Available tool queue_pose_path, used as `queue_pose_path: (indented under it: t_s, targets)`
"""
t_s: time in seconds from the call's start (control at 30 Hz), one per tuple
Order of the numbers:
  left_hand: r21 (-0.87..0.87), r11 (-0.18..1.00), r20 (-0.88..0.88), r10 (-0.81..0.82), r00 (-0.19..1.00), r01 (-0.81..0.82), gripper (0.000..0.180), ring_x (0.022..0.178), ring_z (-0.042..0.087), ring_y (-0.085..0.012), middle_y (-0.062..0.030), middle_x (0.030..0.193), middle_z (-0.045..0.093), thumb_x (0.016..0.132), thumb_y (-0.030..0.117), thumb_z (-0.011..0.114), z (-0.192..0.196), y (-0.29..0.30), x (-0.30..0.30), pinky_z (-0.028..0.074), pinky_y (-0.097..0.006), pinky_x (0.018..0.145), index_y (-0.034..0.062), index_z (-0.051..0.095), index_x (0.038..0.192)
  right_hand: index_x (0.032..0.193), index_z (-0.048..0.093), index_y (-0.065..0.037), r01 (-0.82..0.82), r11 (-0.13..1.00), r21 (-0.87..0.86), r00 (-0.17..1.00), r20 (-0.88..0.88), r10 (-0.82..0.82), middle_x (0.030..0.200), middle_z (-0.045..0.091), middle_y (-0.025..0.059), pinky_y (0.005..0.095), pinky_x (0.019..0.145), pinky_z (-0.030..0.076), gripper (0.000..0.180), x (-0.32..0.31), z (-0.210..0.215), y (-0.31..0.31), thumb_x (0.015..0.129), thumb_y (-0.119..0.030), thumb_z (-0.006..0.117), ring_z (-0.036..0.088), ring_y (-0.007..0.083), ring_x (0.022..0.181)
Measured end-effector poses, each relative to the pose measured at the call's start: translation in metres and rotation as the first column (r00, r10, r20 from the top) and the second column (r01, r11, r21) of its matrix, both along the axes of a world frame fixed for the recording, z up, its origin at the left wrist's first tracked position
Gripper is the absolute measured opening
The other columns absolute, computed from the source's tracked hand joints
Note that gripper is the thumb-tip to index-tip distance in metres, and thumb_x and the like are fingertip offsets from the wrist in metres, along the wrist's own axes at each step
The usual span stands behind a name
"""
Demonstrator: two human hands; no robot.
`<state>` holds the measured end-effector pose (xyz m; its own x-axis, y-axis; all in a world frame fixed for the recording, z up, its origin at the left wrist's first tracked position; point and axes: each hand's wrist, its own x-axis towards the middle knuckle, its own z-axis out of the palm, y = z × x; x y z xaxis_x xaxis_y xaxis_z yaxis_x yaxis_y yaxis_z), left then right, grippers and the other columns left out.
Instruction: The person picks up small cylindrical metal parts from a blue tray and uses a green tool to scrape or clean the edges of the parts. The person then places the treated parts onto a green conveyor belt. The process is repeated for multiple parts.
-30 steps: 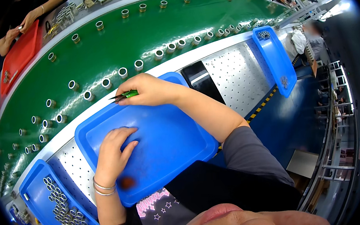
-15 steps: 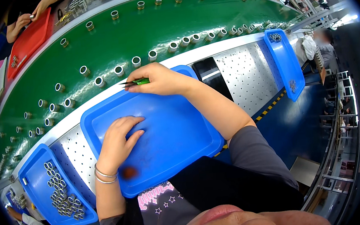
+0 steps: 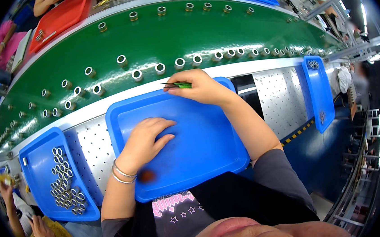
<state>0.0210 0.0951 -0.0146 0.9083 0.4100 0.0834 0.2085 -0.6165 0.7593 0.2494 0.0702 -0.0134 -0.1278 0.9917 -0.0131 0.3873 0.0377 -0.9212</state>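
Beside the green conveyor belt [image 3: 182,33], over our rectangular blue plastic tray [image 3: 205,139], our left hand [image 3: 146,140] curls loosely, holding nothing visible; at the far rim, our right hand [image 3: 202,87] grasps pointed green-and-black tweezers [image 3: 185,85]; silver metal cylinders [image 3: 179,63] stand untouched beyond.

Green tool [image 3: 186,85]: partly hidden by right hand [image 3: 198,86]. Reddish-brown spot [image 3: 147,176]: blurred, nature unclear. Red tray [image 3: 61,21]: cut off by top edge. Small parts [image 3: 322,117], far-right blue tray [image 3: 317,90]: too small to identify.

The green tool [image 3: 185,86] points its dark tips left, near the far rim of the shallow blue tray [image 3: 205,139].
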Motion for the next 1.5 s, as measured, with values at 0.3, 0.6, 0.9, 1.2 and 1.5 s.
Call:
queue_pose_path:
  t_s: [0.3, 0.6, 0.9, 1.2, 1.5]
  targets:
    - [-0.001, 1.000, 0.027, -0.008, 1.000, 0.008, 0.028, 0.094, 0.057, -0.0302, -0.0113, 0.099, 0.062, 0.078, 0.014, 0.065, -0.001, -0.001, -0.004, 0.044, -0.037, 0.083, 0.0057, 0.061, 0.105, 0.097, 0.064, 0.000, 0.014, 1.000, 0.016, 1.000, -0.001, -0.014, 0.092, 0.066, 0.0083, 0.0274, 0.077, 0.047, 0.018, -0.003, 0.004, 0.001, 0.082, -0.009, 0.063, 0.061, 0.0146, 0.086]
    - [-0.013, 1.000, 0.057, -0.010, 0.998, 0.010, 0.027, 0.091, 0.057, -0.0303, -0.0103, 0.097, 0.062, 0.080, 0.018, 0.063, -0.009, -0.001, -0.008, 0.044, -0.039, 0.084, 0.0063, 0.060, 0.104, 0.094, 0.065, 0.000, 0.030, 0.999, 0.044, 0.997, 0.063, -0.033, 0.088, 0.066, 0.0059, 0.0246, 0.073, 0.046, 0.015, -0.007, 0.006, 0.003, 0.082, -0.008, 0.062, 0.058, 0.0118, 0.080]
    - [0.025, 1.000, 0.088, 0.004, 0.996, -0.006, 0.028, 0.093, 0.056, -0.0302, -0.0111, 0.097, 0.061, 0.080, 0.020, 0.064, -0.018, -0.004, -0.012, 0.043, -0.039, 0.085, 0.0068, 0.060, 0.104, 0.093, 0.063, 0.002, 0.075, 0.995, -0.062, 0.997, -0.016, -0.076, 0.085, 0.064, 0.0047, 0.0223, 0.068, 0.045, 0.013, -0.008, 0.008, -0.001, 0.083, -0.005, 0.060, 0.056, 0.0095, 0.074]
    - [-0.015, 1.000, 0.060, 0.008, 0.998, -0.007, 0.028, 0.093, 0.057, -0.0303, -0.0103, 0.096, 0.061, 0.080, 0.021, 0.064, -0.020, -0.004, -0.014, 0.043, -0.040, 0.085, 0.0080, 0.060, 0.104, 0.095, 0.062, 0.003, 0.075, 0.995, -0.068, 0.996, -0.041, -0.078, 0.086, 0.062, 0.0033, 0.0212, 0.069, 0.044, 0.014, -0.009, 0.002, -0.001, 0.084, -0.004, 0.058, 0.054, 0.0083, 0.074]
    - [0.037, 0.999, 0.097, 0.029, 0.995, -0.033, 0.026, 0.093, 0.056, -0.0300, -0.0103, 0.096, 0.061, 0.080, 0.020, 0.063, -0.020, -0.004, -0.012, 0.043, -0.040, 0.086, 0.0068, 0.060, 0.103, 0.095, 0.063, 0.002, 0.079, 0.995, -0.060, 0.997, 0.000, -0.079, 0.086, 0.064, 0.0051, 0.0228, 0.069, 0.045, 0.015, -0.009, 0.008, 0.000, 0.083, -0.007, 0.060, 0.056, 0.0094, 0.076]
